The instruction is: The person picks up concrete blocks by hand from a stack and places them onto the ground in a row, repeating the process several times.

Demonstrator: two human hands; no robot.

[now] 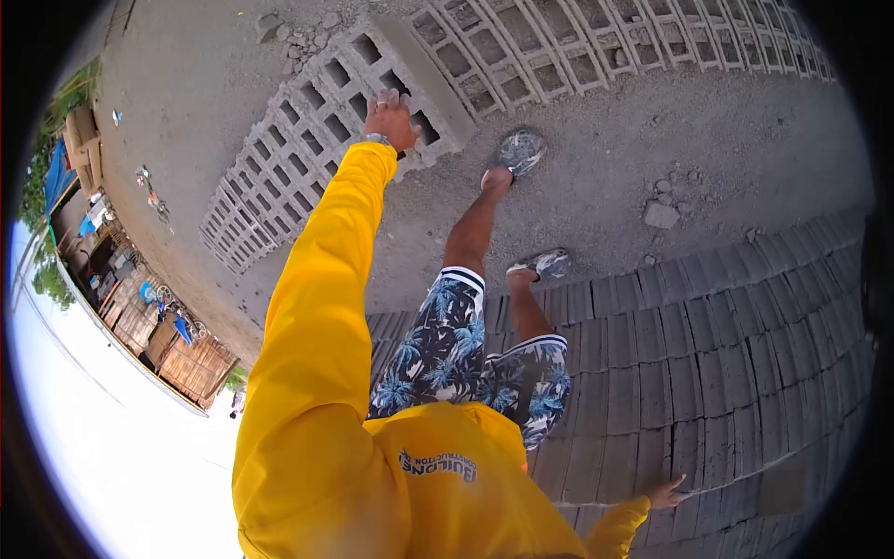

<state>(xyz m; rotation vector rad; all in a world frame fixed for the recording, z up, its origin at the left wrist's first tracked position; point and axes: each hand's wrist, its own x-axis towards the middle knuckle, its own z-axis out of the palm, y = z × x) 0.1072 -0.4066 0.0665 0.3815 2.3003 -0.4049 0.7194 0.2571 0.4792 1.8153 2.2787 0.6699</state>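
My left hand (391, 116), a watch on its wrist, reaches forward in a yellow sleeve. Its fingers curl over the top edge of the end hollow concrete block (424, 79) in a long row of blocks (279, 177) lying on the sandy ground. My right hand (666, 492) is low at my side with its fingers spread, holding nothing, just above a stack of grey blocks (708, 373). My legs, in patterned shorts and slippers, step from the stack toward the row; one foot (517, 154) is on the ground near the held block.
More rows of hollow blocks (596, 37) run across the top. Loose stones (661, 214) lie on the sand to the right, and rubble (298, 33) beyond the row. Wooden sheds and stalls (158, 326) stand at the far left.
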